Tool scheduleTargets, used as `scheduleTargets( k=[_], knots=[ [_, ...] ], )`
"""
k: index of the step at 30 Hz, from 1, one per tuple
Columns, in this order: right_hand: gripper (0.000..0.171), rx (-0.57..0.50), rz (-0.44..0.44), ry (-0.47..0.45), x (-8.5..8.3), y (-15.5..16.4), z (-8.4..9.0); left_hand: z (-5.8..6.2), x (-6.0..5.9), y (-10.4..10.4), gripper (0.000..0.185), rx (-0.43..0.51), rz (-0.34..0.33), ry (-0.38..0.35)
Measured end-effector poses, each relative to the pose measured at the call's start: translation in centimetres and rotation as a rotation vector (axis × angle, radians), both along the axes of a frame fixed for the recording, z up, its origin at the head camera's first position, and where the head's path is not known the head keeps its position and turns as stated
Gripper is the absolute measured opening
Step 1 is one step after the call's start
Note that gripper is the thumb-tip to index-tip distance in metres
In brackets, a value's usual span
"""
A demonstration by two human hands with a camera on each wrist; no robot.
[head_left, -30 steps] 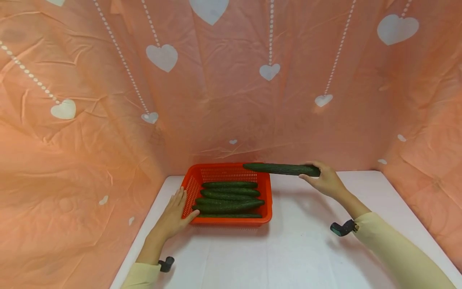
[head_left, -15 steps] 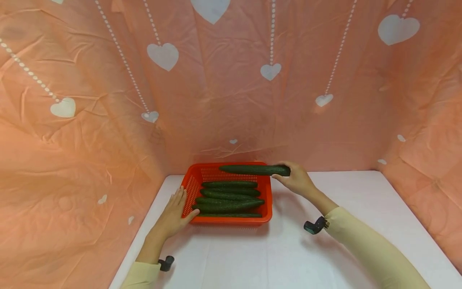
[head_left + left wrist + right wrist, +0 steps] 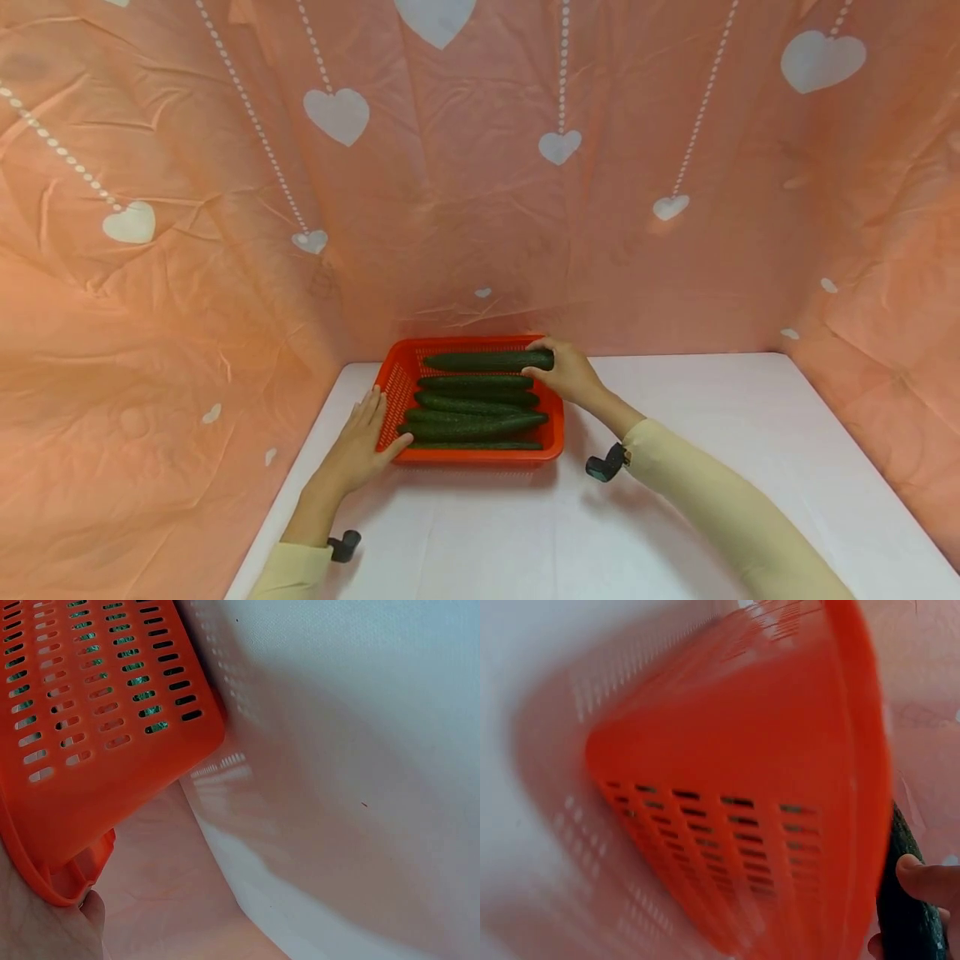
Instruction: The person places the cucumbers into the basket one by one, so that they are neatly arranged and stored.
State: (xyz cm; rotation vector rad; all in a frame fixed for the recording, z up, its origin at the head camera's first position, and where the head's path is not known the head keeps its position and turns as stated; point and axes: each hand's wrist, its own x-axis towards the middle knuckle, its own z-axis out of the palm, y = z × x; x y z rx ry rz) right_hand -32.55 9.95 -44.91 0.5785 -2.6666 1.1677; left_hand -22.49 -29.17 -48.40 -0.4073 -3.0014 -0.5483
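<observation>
My right hand grips the right end of a long dark green cucumber, which lies level over the far side of an orange-red plastic basket. In the right wrist view the thumb presses against the cucumber just past the basket rim. Several more cucumbers lie side by side inside the basket. My left hand rests on the basket's left front rim with its fingers extended and thumb spread along the front. In the left wrist view, part of that hand touches the rim's corner.
The basket stands on a white table near its back edge. Pink-orange sheeting printed with white hearts hangs behind and on both sides. Slots pierce the basket's walls.
My right hand has carried the cucumber leftward from beyond the basket's right side to over its far part, slightly lower now. The left hand has stayed on the rim.
</observation>
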Motion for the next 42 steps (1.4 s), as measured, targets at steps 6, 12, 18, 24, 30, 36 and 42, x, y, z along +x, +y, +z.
scheduleTargets(
  k=[6, 12, 18, 24, 30, 36, 42],
  knots=[
    [0.04, 0.023, 0.022, -0.022, -0.4, -1.9, -0.5, -0.2, 0.0, -0.1, 0.104, -0.012, 0.005, -0.006],
    [0.038, 0.045, 0.039, -0.052, -0.8, -3.4, -1.0, -0.2, 0.0, 0.0, 0.104, -0.001, 0.009, -0.003],
    [0.037, 0.027, 0.022, -0.085, -0.9, -4.2, -1.4, -0.3, 0.0, 0.2, 0.104, -0.003, 0.002, 0.004],
    [0.037, 0.016, 0.024, -0.111, -1.3, -4.6, -1.7, -0.3, -0.2, 0.4, 0.103, 0.007, -0.004, -0.003],
    [0.032, -0.105, 0.054, -0.102, -1.6, -4.2, -1.8, -0.4, -0.3, 0.4, 0.103, 0.008, -0.001, -0.012],
    [0.029, -0.152, 0.039, -0.021, -1.1, -2.2, -0.3, -0.3, -0.4, 0.4, 0.103, 0.012, 0.003, -0.017],
    [0.028, -0.166, 0.039, 0.0, 0.0, 0.6, 1.4, -0.2, -0.5, 0.3, 0.103, 0.021, -0.001, -0.01]
  ],
)
